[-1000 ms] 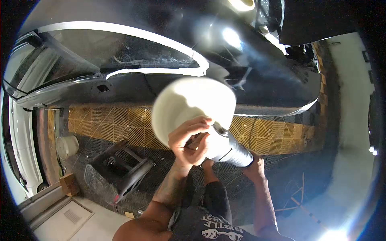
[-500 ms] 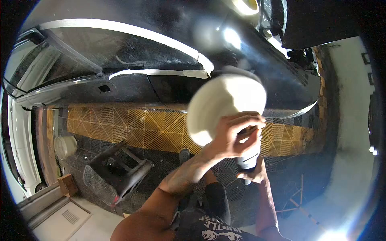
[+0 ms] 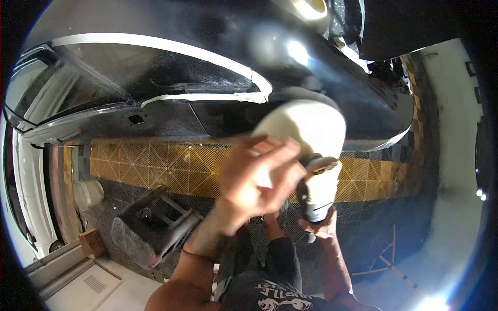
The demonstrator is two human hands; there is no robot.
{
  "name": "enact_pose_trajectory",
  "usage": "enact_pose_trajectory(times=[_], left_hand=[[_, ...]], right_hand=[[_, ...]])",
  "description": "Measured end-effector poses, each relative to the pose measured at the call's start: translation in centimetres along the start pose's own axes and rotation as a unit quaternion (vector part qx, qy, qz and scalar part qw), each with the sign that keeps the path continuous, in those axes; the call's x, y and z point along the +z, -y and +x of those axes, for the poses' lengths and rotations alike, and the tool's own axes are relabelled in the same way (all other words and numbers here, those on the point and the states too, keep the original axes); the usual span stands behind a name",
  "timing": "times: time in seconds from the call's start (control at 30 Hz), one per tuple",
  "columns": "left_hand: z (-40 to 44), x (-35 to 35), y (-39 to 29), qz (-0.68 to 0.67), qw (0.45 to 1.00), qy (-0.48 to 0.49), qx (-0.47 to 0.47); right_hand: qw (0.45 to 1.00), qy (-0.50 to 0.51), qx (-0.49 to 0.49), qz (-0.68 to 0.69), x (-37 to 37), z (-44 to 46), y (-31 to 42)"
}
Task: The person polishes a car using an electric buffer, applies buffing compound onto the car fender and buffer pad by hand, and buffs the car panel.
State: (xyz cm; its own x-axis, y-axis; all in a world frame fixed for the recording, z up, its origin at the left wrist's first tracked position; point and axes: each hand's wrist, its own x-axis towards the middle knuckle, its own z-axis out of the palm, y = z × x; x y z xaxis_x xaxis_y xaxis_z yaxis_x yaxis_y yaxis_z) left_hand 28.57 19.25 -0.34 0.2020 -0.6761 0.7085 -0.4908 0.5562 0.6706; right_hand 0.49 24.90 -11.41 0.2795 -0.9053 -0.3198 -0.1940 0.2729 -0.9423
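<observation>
Left hand point(image 3: 257, 179), blurred, sits at the middle of the frame with bent fingers parted from the thumb, just left of the polisher point(image 3: 322, 189) and in front of the lower left edge of its round white pad point(image 3: 314, 122). Right hand point(image 3: 321, 225), lower and to the right, is wrapped around the polisher's rear end, so the tool slants upward from it. The pad lies right of centre in front of a dark car point(image 3: 238, 116); whether it touches the bodywork cannot be told. Pad and left hand together block part of the car's lower side and of the yellow floor tiles point(image 3: 176, 160) behind them.

White tape point(image 3: 155, 39) outlines the side window across the upper left, its corner ending just above the pad. A pale round object point(image 3: 311, 8) shows at the top edge, right of centre.

On the floor at the lower left stands a black stool point(image 3: 150, 225), its right side close to the left forearm. Farther left are a white bucket point(image 3: 88, 193), a brown box point(image 3: 92, 243) and, along the frame's edge, a white car point(image 3: 31, 192). A thin-legged stand point(image 3: 386, 260) and a glaring light point(image 3: 431, 303) occupy the lower right.
</observation>
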Motion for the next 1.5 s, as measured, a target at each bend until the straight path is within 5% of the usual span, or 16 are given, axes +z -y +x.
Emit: enact_pose_trajectory(times=[0.07,0.33,0.43,0.53,0.6,0.7,0.73,0.77,0.83,0.9,0.93,1.0,1.13,1.27,1.4,1.5], left_hand=[[1.6,-2.5,2.3,0.214,0.976,-0.035,-0.027],[2.4,-3.0,10.3,0.222,0.973,0.028,0.064],[0.8,-4.4,8.8,0.118,0.989,-0.069,-0.05],[-3.4,-10.3,7.5,0.251,0.961,-0.008,-0.119],[-7.5,-14.7,4.9,0.429,0.846,0.156,-0.275],[-14.1,-19.8,4.2,0.56,0.722,0.272,-0.302],[-14.1,-20.7,4.6,0.56,0.721,0.275,-0.303],[-13.7,-21.3,5.1,0.48,0.665,0.31,-0.481],[-14.3,-22.2,6.1,0.38,0.581,0.334,-0.637],[-17.9,-22.3,8.5,0.239,0.675,0.175,-0.676],[-19.6,-22.2,9.5,0.239,0.676,0.175,-0.675],[-22.9,-21.8,11.6,0.233,0.851,0.219,-0.416],[-24.5,-20.7,12.6,0.227,0.836,0.278,-0.415],[-25.7,-18.4,10.5,0.317,0.794,0.289,-0.431],[-34.0,-18.4,9.1,0.208,0.823,0.294,-0.44],[-38.6,-18.8,7.3,0.191,0.79,0.305,-0.496]], right_hand=[[0.999,-0.028,0.006,-0.035,-2.0,-0.6,-0.6],[0.999,-0.041,-0.009,-0.011,-2.7,-0.7,-2.8],[0.999,-0.048,0.023,-0.007,-0.7,-1.0,-1.4],[0.999,0.022,0.0,0.043,0.7,0.1,-0.3],[0.998,0.056,-0.019,0.016,1.6,0.6,0.8],[0.995,0.094,-0.017,0.02,2.3,1.1,0.4],[0.996,0.077,-0.028,0.027,2.9,1.2,-1.1],[0.996,0.084,-0.029,-0.004,2.8,1.2,-2.0],[0.992,0.086,-0.065,-0.058,3.1,1.6,-1.6],[0.991,0.083,-0.074,-0.069,3.0,1.8,-1.3],[0.99,0.081,-0.081,-0.08,3.0,1.9,-1.2],[0.997,0.069,-0.045,0.007,2.4,1.8,-1.3],[0.997,-0.03,-0.065,0.02,1.1,1.6,1.0],[0.999,-0.014,-0.032,0.027,-1.8,1.7,0.8],[0.998,-0.012,-0.03,0.046,-1.6,1.4,0.0],[0.996,0.04,-0.045,0.068,0.5,1.8,1.4]])
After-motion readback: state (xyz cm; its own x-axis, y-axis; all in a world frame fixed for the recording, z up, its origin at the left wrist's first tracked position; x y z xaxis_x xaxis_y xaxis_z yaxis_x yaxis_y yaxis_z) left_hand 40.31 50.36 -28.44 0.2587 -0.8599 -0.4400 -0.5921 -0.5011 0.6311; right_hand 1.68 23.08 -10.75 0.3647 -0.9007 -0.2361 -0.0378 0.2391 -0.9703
